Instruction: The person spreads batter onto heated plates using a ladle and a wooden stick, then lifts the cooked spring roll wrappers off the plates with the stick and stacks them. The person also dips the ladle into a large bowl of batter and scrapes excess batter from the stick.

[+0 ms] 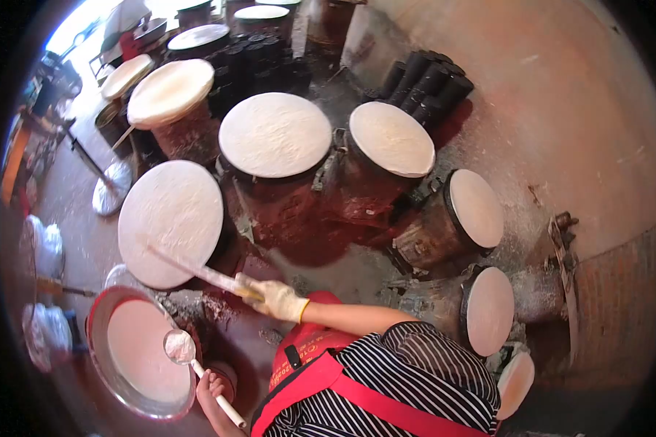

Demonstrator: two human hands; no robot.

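Your gloved right hand [280, 298] grips a thin stick [197, 271] laid across the nearest drum sheet [171, 218]. Your bare left hand [210, 384] clasps a ladle [180, 346] of batter over the near-left basin [98, 349]. Tilting the ladle could spill it; pressing the stick might tear the sheet.

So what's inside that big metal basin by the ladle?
The basin holds smooth white batter filling most of it. The ladle, full of batter, hangs over its edge. The basin's bottom is covered, so unseen.

Shiny metal basin [102, 364], matt white batter [142, 349]
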